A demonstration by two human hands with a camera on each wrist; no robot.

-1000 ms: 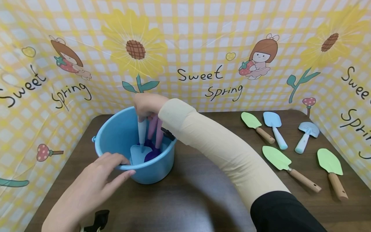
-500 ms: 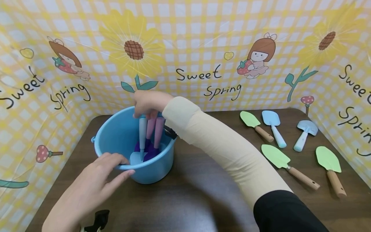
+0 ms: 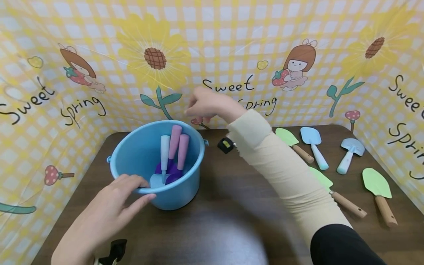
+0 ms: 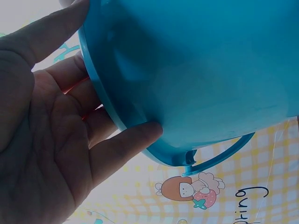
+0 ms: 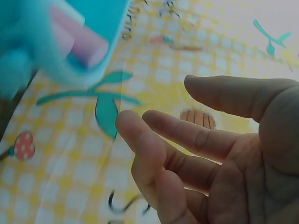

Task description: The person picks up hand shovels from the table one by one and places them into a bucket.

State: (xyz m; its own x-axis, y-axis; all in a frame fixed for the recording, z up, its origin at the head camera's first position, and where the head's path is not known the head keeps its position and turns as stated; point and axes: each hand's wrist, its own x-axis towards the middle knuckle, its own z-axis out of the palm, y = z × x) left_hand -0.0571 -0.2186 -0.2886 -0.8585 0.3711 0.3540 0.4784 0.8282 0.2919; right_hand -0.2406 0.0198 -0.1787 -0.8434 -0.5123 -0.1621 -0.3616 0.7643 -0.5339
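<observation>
A light blue bucket (image 3: pixel 180 197) stands at the left of the table. My left hand (image 3: pixel 109 209) holds its near rim, fingers over the edge and thumb outside; the left wrist view shows this hand (image 4: pixel 51 116) against the bucket wall (image 4: pixel 196 79). Inside lean a blue trowel (image 3: pixel 164 152) and two purple-bladed trowels with pink handles (image 3: pixel 175 141) (image 3: pixel 183 151); their blades overlap and are partly hidden. Beyond the bucket's right side, my right hand (image 3: pixel 212 105) is in the air, holding nothing. In the right wrist view its fingers (image 5: pixel 201 140) are loosely bent, apart from the thumb.
On the table's right lie green trowels with wooden handles (image 3: pixel 303 154) (image 3: pixel 349 204) (image 3: pixel 385 211), a blue shovel (image 3: pixel 319 156) and a blue half-round tool (image 3: pixel 346 162). My right sleeve partly covers one green blade. A yellow checked cloth (image 3: pixel 225 36) walls the table's back and sides.
My right hand has let go of the blue trowel, now leaning in the bucket, and has moved up and right, out of the bucket. The left hand has stayed on the rim.
</observation>
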